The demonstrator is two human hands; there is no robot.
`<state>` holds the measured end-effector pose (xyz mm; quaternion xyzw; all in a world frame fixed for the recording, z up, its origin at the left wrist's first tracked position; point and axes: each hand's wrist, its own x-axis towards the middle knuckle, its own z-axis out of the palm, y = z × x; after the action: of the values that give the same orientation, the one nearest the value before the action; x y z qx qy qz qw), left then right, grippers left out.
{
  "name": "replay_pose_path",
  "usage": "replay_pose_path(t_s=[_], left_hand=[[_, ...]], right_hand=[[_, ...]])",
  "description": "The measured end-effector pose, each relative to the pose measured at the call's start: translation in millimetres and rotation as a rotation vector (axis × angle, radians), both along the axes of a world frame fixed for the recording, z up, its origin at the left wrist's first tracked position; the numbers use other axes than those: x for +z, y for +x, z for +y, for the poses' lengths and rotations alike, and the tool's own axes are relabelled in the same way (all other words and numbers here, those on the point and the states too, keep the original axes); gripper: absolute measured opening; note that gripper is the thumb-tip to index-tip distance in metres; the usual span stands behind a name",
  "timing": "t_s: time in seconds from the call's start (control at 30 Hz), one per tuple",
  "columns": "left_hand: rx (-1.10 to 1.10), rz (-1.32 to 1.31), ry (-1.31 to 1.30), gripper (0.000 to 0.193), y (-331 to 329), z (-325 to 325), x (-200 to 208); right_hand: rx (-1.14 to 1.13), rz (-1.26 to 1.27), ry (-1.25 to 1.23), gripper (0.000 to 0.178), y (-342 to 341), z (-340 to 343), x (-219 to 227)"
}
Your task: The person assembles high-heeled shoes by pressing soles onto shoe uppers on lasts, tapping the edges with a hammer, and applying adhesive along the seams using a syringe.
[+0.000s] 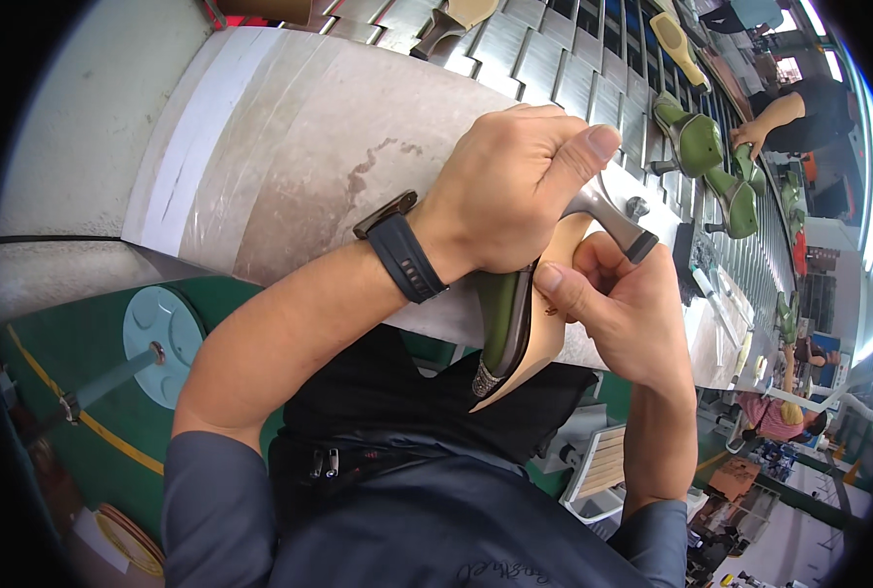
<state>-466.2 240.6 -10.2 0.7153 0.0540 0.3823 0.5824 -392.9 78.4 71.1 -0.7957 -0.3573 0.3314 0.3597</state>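
A green high-heeled shoe [496,318] is in my hands above the near edge of the worktable, its toe pointing down toward me. My left hand [515,186], wearing a dark watch, is closed around its back part, just below the grey heel [613,218]. Along the underside lies a tan sole [542,343], whose pointed tip stands a little apart from the glittery toe [485,380]. My right hand [625,309] pinches the sole near its middle, with the thumb on its face. The fingers behind the sole are partly hidden.
Beyond the pale worktable [299,157] runs a metal slatted conveyor [544,64]. Several green heeled shoes [693,142] stand on it, with a tan piece [676,47] farther up. A co-worker's hand [753,135] touches a shoe there. A round light-blue disc [162,343] is at left.
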Motion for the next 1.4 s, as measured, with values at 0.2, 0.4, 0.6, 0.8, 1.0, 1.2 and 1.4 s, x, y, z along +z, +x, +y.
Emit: replay_pose_path(t_s=[0.2, 0.4, 0.6, 0.8, 1.0, 1.2, 1.4], left_hand=[[0.020, -0.015, 0.011, 0.052, 1, 2, -5], [-0.071, -0.009, -0.129, 0.067, -5, 2, -6], [-0.119, -0.001, -0.188, 0.075, -6, 5, -11], [-0.093, -0.028, -0.135, 0.076, -10, 8, -9], [-0.102, 0.005, -0.117, 0.074, -10, 10, -8], [-0.198, 0.013, -0.146, 0.070, -9, 16, -10], [-0.198, 0.051, -0.081, 0.068, -13, 15, -4]], right_hand=[[0.030, 0.018, -0.065, 0.039, 1, 13, 4], [0.061, 0.007, -0.004, 0.042, 16, 4, -10], [0.048, 0.304, 0.180, 0.058, 6, 8, -24], [-0.007, 0.321, 0.240, 0.052, -1, 11, -35], [-0.107, 0.551, 0.185, 0.038, 0, 21, -32], [-0.084, 0.445, 0.209, 0.031, -7, 25, -29], [-0.125, 0.297, 0.267, 0.031, -16, 24, -37]])
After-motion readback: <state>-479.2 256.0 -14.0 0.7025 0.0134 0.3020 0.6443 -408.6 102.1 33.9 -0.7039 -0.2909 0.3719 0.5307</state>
